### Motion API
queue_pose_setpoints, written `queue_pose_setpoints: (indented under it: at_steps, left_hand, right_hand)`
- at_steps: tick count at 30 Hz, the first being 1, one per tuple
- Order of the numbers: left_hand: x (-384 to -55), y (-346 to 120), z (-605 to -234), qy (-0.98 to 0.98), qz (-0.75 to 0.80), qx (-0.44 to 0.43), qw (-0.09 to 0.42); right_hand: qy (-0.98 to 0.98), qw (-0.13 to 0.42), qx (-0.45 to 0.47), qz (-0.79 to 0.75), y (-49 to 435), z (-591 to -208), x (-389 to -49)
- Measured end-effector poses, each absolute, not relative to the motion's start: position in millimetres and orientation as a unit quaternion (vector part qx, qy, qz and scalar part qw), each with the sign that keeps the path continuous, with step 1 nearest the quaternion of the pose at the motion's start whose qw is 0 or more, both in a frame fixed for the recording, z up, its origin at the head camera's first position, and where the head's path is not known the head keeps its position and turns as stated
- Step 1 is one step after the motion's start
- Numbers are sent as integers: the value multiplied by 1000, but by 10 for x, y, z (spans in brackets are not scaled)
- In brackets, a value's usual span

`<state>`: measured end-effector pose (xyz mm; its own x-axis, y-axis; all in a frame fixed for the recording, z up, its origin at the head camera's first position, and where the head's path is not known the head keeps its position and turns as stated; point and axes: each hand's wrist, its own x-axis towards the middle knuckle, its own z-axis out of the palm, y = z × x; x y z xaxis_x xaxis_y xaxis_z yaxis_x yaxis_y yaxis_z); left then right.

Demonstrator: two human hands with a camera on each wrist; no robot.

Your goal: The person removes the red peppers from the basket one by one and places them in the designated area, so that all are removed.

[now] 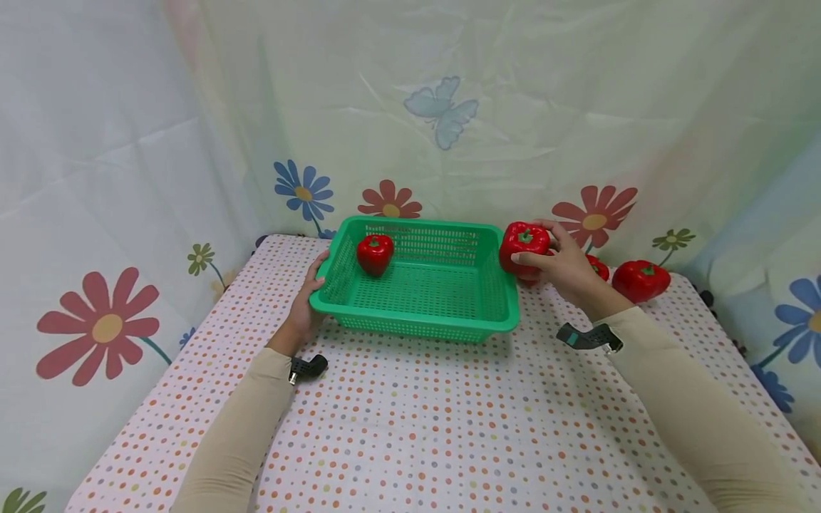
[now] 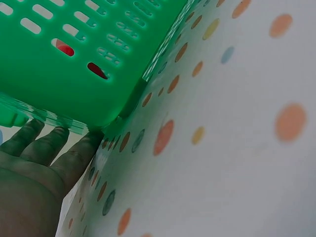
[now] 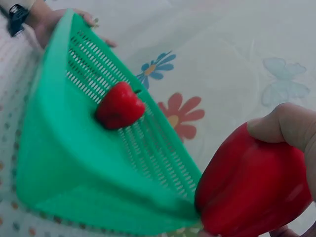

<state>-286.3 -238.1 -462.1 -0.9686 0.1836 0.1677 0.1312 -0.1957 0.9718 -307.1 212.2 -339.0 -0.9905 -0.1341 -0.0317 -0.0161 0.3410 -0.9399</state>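
My right hand (image 1: 567, 267) grips a red bell pepper (image 1: 524, 242) beside the right end of a green plastic basket (image 1: 423, 324). In the right wrist view the thumb (image 3: 276, 126) lies on the pepper's upper side, and the pepper overlaps the basket's rim. Another red bell pepper (image 1: 375, 254) stands inside the basket, near its left end. My left hand (image 1: 304, 306) rests against the basket's left side; in the left wrist view its fingers (image 2: 49, 145) are fairly straight and touch the slotted wall.
To the right of my right hand lie a red bell pepper (image 1: 641, 281) and a partly hidden one (image 1: 599, 267). A dotted cloth (image 1: 410, 420) covers the table. Behind it hangs a curtain (image 1: 513, 157) printed with flowers and a butterfly.
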Motion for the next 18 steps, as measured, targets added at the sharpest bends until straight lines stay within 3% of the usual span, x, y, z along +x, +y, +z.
queue_pose_setpoints:
  at_steps: [18]
  left_hand:
    - [-2850,-2359,-4597,637,761,125,16]
  right_hand:
    - [819,78,-38,-567,2502,-3873,-2994]
